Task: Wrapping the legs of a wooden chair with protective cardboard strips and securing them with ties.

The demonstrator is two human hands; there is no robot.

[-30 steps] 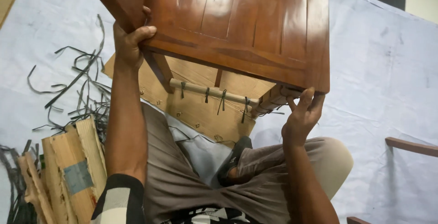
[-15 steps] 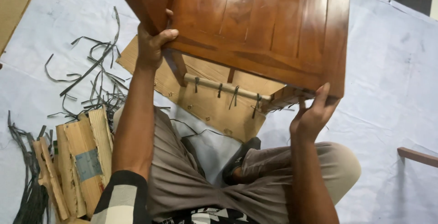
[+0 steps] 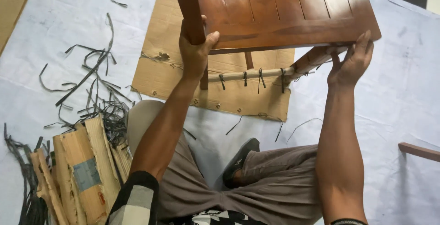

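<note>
While we sit cross-legged on the pale sheet (image 3: 403, 92), we hold a brown wooden table (image 3: 284, 9) up at arm's length in front of us, its slatted top tilted toward the camera. Our left hand (image 3: 195, 53) has its fingers curled tight around one dark leg (image 3: 189, 5), thumb hooked over the near corner, which seems to carry most of the weight. Our right hand (image 3: 350, 62) is spread, fingertips pressed up against the underside of the top's edge beside another leg (image 3: 311, 60), probably to steady the tilt rather than lift. Just below our left fingers a pale rung (image 3: 250, 74) runs between the legs, with short dark strap ends (image 3: 261, 76) still knotted round it.

Beneath the raised piece, beyond both sets of fingers, a flat sheet of brown cardboard (image 3: 183, 69) lies on the floor cover. Well below our left wrist sits a stack of folded cardboard wrapping (image 3: 68, 179) with a faded blue rectangular label (image 3: 86, 174) stuck on its face. Loose black strapping (image 3: 87, 87) is scattered between that stack and the flat sheet. Far off to the right of our right fingers, a wooden rail (image 3: 419, 150) pokes into view.
</note>
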